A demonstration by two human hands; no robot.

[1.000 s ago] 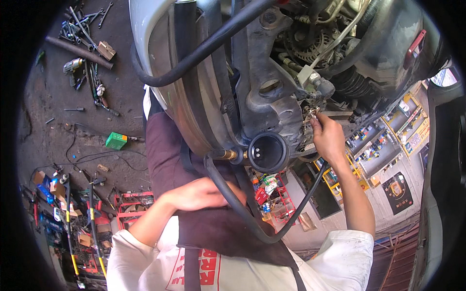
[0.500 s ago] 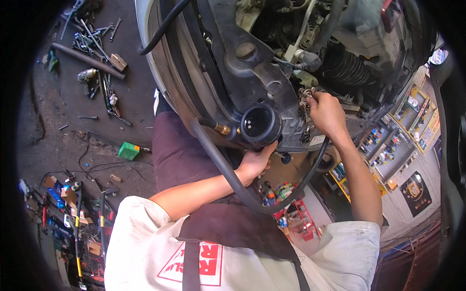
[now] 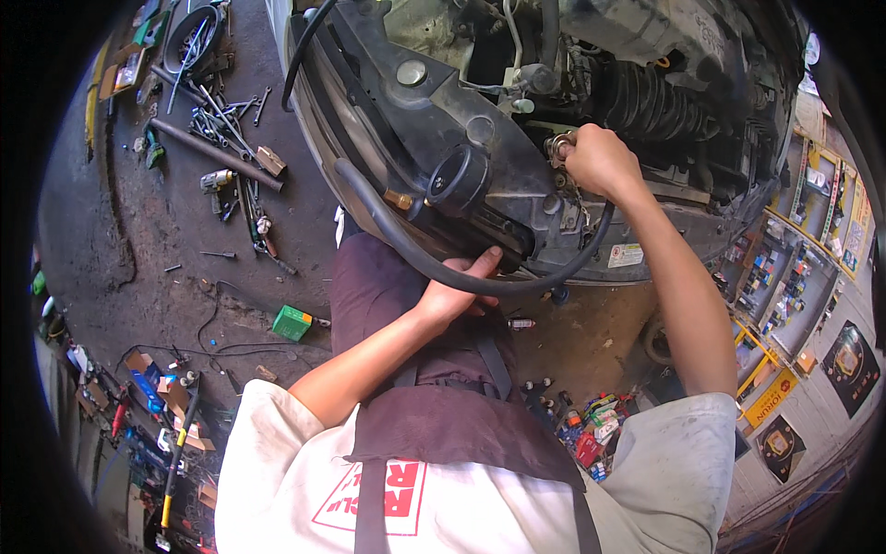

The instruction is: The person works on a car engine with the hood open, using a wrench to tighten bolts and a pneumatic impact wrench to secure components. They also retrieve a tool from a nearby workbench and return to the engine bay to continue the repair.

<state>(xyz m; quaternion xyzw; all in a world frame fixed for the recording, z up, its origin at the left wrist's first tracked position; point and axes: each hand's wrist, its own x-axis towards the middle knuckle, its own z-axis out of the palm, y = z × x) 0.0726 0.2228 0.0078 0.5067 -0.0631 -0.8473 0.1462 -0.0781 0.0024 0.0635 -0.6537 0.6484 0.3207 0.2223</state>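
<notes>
My right hand [image 3: 598,164] is closed around a round metal fitting [image 3: 558,148] at the front of the open engine bay. Its fingers hide part of the fitting. My left hand [image 3: 452,294] lies at the car's front edge, thumb stretched out and other fingers partly hidden. A thick black hose [image 3: 392,231] crosses over that hand and curves up on the right toward my right wrist. Just beyond my left hand, a black round gauge [image 3: 459,180] with a brass connector [image 3: 399,199] rests against the dark plastic front panel [image 3: 544,189].
A ribbed black air duct [image 3: 646,102] lies beyond my right hand. On the floor at left are a metal pipe [image 3: 217,155], wrenches, a power tool [image 3: 218,181] and a green box [image 3: 292,322]. Shelves [image 3: 789,249] stand along the right wall.
The view has shifted, so the car and floor appear moved. The gauge has tilted and now sits farther from my left hand. My right hand stays on metal at the front panel.
</notes>
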